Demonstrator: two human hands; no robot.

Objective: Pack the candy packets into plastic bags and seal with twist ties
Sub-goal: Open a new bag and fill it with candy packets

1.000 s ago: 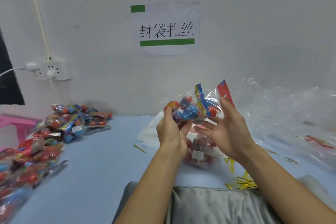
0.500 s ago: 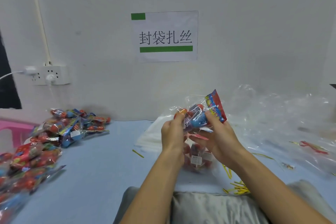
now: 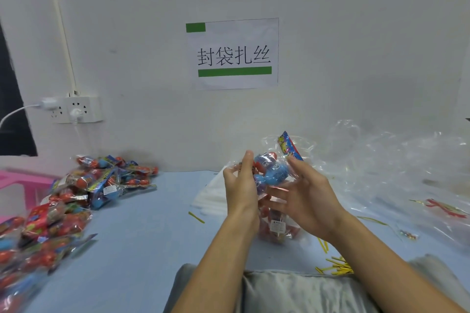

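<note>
A: status on the hands?

B: Left hand (image 3: 241,185) is curled round the near side of the clear plastic bag (image 3: 284,152), fingers pinching the film at the top. Right hand (image 3: 302,198) is spread open, palm cupped against the other side, more bracing than gripping. Bag is held up off the table (image 3: 142,236) between the two, roughly centre of view.

A: contents?

B: Candy packets (image 3: 272,173) inside, a blue one most visible, red ones below, one red-and-yellow packet end poking up toward the mouth. My read: the open palm is pressing the load down so the neck can be gathered.

A: sealed yet?

B: No tie on it that I can see. Neck looks loose, film flared at the top.

A: ties in reach?

B: Yellow twist ties (image 3: 335,265) piled at the table's near edge by the right forearm, a stray one (image 3: 196,217) left of the hands. Sensible spot, right hand drops straight to them.

A: rest of the layout?

B: Finished bags (image 3: 106,180) heaped along the left, out of the working zone. Spare empty bags (image 3: 394,160) crumpled on the right. Flat stack of bags (image 3: 211,198) behind the hands.

A: risk?

B: The packet sticking up could foul the twist. Probably needs tucking first.
</note>
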